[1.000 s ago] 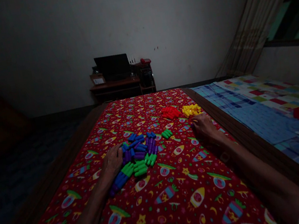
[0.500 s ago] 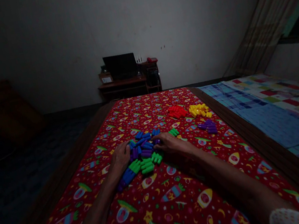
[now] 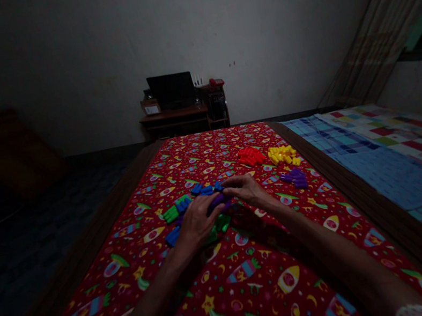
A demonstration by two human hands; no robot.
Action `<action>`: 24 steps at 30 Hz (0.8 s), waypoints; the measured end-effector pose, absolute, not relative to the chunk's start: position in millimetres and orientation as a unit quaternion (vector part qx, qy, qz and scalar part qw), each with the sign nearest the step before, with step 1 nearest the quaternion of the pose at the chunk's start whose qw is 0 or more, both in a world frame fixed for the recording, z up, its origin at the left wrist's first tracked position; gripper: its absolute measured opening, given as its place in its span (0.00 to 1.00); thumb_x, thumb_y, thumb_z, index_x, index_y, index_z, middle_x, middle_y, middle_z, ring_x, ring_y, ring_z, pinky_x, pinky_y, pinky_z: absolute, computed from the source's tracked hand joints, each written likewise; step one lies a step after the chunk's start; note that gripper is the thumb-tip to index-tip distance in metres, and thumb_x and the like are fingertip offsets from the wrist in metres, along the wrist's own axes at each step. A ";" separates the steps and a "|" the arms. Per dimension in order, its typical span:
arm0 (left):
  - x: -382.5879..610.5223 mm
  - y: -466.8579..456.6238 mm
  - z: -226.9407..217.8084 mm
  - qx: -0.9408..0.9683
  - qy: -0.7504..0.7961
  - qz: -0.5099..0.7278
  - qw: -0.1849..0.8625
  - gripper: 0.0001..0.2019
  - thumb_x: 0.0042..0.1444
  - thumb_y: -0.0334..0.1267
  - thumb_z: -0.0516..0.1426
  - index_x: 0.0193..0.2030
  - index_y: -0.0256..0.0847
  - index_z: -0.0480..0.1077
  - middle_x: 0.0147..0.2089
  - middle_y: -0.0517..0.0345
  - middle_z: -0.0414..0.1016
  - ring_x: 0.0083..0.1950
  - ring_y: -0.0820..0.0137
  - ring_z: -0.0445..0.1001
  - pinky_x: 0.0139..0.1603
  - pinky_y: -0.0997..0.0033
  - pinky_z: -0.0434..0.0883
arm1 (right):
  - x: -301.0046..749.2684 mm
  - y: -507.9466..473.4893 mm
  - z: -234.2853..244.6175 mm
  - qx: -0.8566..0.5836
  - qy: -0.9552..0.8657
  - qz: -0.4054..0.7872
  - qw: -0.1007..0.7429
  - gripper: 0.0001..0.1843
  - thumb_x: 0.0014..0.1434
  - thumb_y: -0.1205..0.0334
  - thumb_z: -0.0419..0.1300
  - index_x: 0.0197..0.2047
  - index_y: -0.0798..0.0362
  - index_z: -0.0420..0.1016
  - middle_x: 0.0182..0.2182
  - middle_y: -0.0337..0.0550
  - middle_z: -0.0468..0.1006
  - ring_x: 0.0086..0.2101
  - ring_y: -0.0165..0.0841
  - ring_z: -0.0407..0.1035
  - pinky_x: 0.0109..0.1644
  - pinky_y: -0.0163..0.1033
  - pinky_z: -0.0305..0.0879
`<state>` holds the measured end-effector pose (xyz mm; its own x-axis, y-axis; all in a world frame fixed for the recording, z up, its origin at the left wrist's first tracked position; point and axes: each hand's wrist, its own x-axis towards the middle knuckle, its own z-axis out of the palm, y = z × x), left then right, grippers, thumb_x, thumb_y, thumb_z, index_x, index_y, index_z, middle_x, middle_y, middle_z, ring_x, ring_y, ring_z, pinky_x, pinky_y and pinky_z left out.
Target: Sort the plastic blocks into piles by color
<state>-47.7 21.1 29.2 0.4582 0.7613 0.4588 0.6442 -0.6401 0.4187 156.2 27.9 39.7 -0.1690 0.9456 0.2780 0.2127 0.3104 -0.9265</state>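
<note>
My left hand (image 3: 199, 217) reaches over a pile of plastic toy blocks, its thumb and fingers closed around a purple block (image 3: 220, 200). My right hand (image 3: 244, 189) meets it from the right, fingertips pinched at the far end of that purple block. Blue blocks (image 3: 201, 189) lie just beyond my hands. A green block (image 3: 171, 214) sits at the left of the pile beside a blue one. Closer to me, more green blocks (image 3: 222, 224) show partly under my left hand. The hand covers much of the pile's middle.
Sorted groups of red blocks (image 3: 250, 156), yellow blocks (image 3: 283, 155) and purple blocks (image 3: 295, 178) lie farther right on the red patterned cloth (image 3: 233, 285). A desk with a dark monitor (image 3: 171, 91) stands by the wall. Bedding (image 3: 375, 161) spreads at the right.
My left hand has moved right from the pile's left side to the purple block by my right hand. The right hand has lifted slightly and shifted right. A green block now shows at the left.
</note>
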 end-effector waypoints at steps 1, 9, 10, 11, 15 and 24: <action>-42.7 16.8 29.4 0.842 0.432 0.306 0.106 0.17 0.62 0.48 0.51 0.50 0.43 0.74 0.48 0.51 0.79 0.50 0.60 0.76 0.54 0.58 0.70 | 153.1 25.1 41.5 -0.436 -0.673 0.383 0.459 0.12 0.52 0.59 0.64 0.39 0.53 0.81 0.35 0.41 0.82 0.35 0.34 0.76 0.42 0.38 0.71; -42.6 11.7 23.6 0.836 0.463 0.276 0.100 0.15 0.63 0.46 0.50 0.45 0.44 0.75 0.44 0.53 0.81 0.43 0.60 0.78 0.46 0.63 0.72 | 172.6 12.0 58.2 -0.432 -0.784 0.288 0.341 0.11 0.56 0.64 0.60 0.39 0.54 0.82 0.33 0.43 0.83 0.33 0.35 0.75 0.38 0.35 0.68; -44.1 12.6 23.0 0.834 0.468 0.278 0.090 0.15 0.62 0.46 0.50 0.45 0.43 0.75 0.44 0.52 0.81 0.44 0.59 0.78 0.48 0.62 0.72 | 183.6 12.0 60.4 -0.449 -0.777 0.262 0.356 0.11 0.56 0.64 0.59 0.38 0.55 0.82 0.32 0.43 0.83 0.32 0.35 0.75 0.38 0.36 0.67; -45.6 13.6 22.6 0.831 0.470 0.285 0.086 0.15 0.62 0.47 0.51 0.45 0.42 0.75 0.45 0.51 0.81 0.45 0.58 0.78 0.49 0.61 0.72 | 197.3 11.9 62.1 -0.469 -0.761 0.245 0.376 0.11 0.56 0.63 0.59 0.38 0.56 0.82 0.32 0.44 0.83 0.32 0.35 0.75 0.38 0.36 0.68; -49.3 17.7 24.4 0.830 0.446 0.315 0.117 0.16 0.62 0.47 0.51 0.45 0.42 0.74 0.46 0.51 0.80 0.47 0.59 0.77 0.50 0.61 0.72 | 272.2 5.6 57.7 -0.580 -0.622 0.197 0.487 0.14 0.55 0.59 0.58 0.38 0.57 0.82 0.35 0.47 0.83 0.36 0.38 0.76 0.41 0.40 0.69; -41.5 17.9 30.9 0.840 0.404 0.332 0.143 0.18 0.60 0.39 0.49 0.54 0.40 0.70 0.49 0.49 0.76 0.51 0.61 0.74 0.54 0.59 0.70 | 367.5 -21.1 6.7 -0.749 -0.437 0.123 0.482 0.20 0.50 0.55 0.57 0.37 0.62 0.82 0.33 0.54 0.83 0.33 0.43 0.76 0.37 0.42 0.69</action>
<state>-41.5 17.9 30.9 0.4537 0.7733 0.4428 0.5833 -0.6334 0.5084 367.5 -21.1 6.7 0.5868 0.7745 0.2362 0.5366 -0.1535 -0.8297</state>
